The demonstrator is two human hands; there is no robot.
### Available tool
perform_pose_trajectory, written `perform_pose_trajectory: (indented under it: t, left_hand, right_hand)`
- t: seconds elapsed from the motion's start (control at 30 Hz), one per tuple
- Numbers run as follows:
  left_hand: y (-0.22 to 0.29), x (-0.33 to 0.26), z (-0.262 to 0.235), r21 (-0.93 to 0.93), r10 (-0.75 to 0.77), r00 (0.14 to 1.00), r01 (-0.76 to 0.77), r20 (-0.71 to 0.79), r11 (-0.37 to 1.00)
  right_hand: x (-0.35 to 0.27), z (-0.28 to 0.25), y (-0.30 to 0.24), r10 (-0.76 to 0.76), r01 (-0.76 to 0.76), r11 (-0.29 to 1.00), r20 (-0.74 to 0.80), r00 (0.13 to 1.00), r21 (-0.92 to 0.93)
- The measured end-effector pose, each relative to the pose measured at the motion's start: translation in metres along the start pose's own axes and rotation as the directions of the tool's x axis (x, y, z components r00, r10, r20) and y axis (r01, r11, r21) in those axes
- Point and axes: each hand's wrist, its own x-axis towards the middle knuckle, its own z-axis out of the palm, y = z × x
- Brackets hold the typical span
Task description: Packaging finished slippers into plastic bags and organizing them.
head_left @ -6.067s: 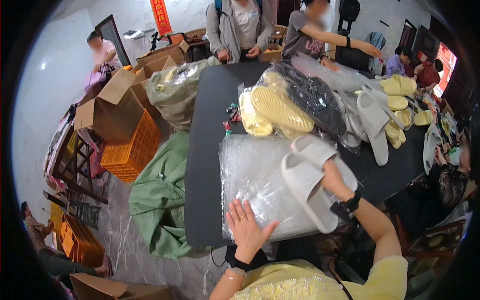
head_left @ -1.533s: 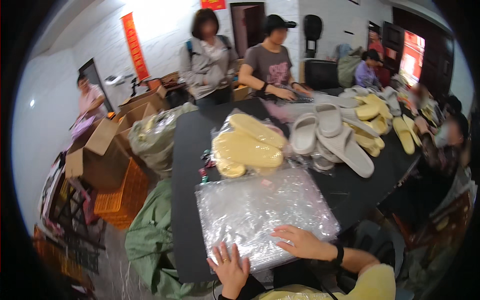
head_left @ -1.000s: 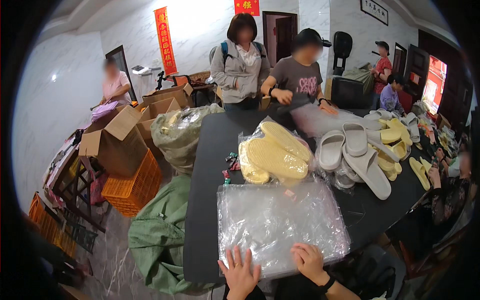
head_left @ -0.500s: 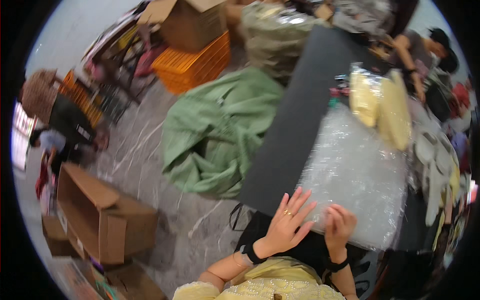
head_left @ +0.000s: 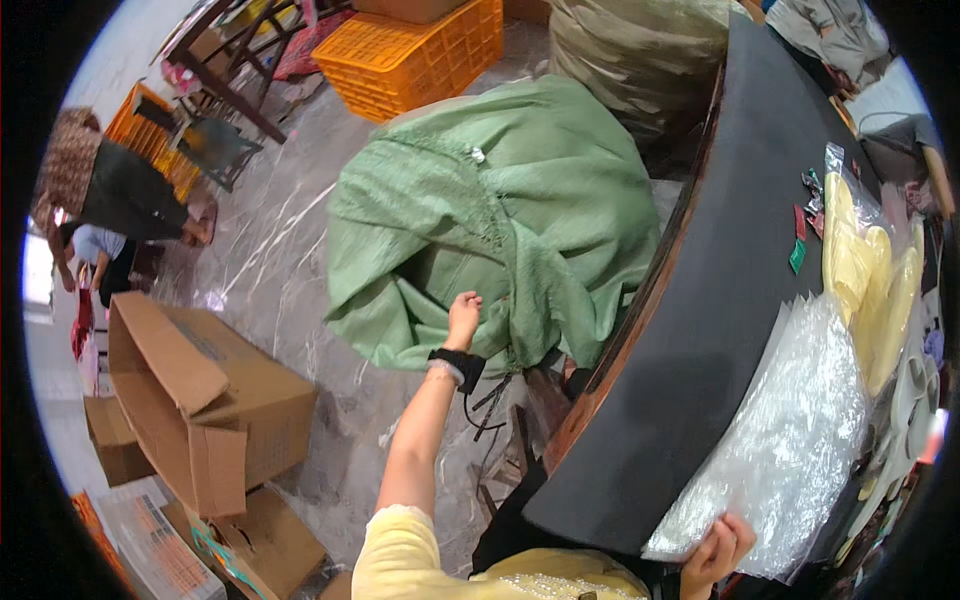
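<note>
My left hand, a black band at its wrist, is stretched out over a big green woven sack on the floor. Its fingers are curled together; whether they grip the cloth or something small is hidden. At the table's near edge, my right hand has its bent fingers closed on the near edge of a stack of clear plastic bags. Beyond the stack lie pale yellow gloves in clear wrapping. Small red and green packets lie beside them on the dark tabletop.
Open cardboard boxes stand on the floor at left. An orange crate and a bulging beige sack are behind the green sack. A bent-over person is at far left. Pale gloves are piled along the right side.
My left hand has left the plastic bags and reached out leftward over the green sack. The right hand stays at the bags' near edge. The view has swung to the left.
</note>
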Motion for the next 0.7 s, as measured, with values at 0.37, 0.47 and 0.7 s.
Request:
perform_pose_trajectory:
  t: [0.37,0.47,0.7]
  left_hand:
    - [0.031,0.088,0.118,-0.426,-0.476,0.732,0.675,0.487,0.602]
    - [0.029,0.093,0.089,-0.407,-0.462,0.74,0.662,0.489,0.63]
    - [0.046,0.109,0.082,-0.393,-0.391,0.749,0.63,0.535,0.67]
  right_hand:
    - [0.0,-0.008,0.008,-0.026,0.028,0.999,0.098,0.995,-0.018]
    - [-0.001,-0.007,0.006,-0.05,0.053,0.998,0.101,0.994,-0.034]
    - [-0.007,-0.011,0.012,-0.049,0.049,0.999,0.132,0.99,0.001]
